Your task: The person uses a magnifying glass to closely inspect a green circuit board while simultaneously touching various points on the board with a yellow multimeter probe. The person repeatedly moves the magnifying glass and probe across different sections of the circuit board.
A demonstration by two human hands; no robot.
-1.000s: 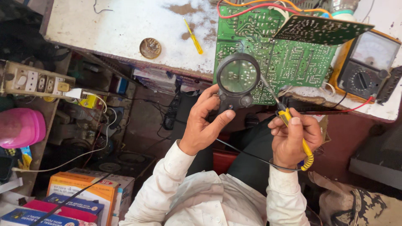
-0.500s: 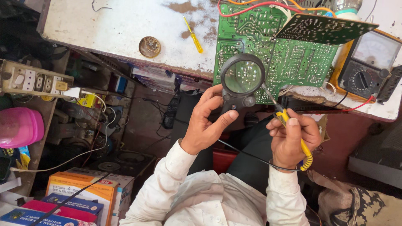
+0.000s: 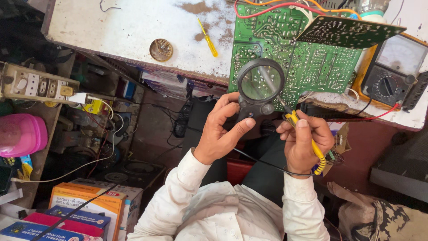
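Observation:
My left hand (image 3: 221, 129) grips the black handle of a round magnifying glass (image 3: 260, 83), held over the near edge of a large green circuit board (image 3: 307, 58) on the white workbench (image 3: 120, 31). My right hand (image 3: 303, 143) holds a yellow-handled soldering iron (image 3: 307, 138); its metal tip reaches up under the lens toward the board. A black cord runs from the iron across my lap. A second, darker board (image 3: 350, 31) lies tilted on top of the green one, with red and orange wires above it.
An analog multimeter (image 3: 394, 71) sits right of the boards. A yellow screwdriver (image 3: 208, 39) and a round brass tin (image 3: 161, 49) lie on the bench. To the left are a socket strip (image 3: 35, 85), a pink container (image 3: 22, 134) and cardboard boxes (image 3: 84, 201).
The magnifying glass and my left hand have shifted slightly right and up over the board's edge. The soldering iron tip has come in under the lens.

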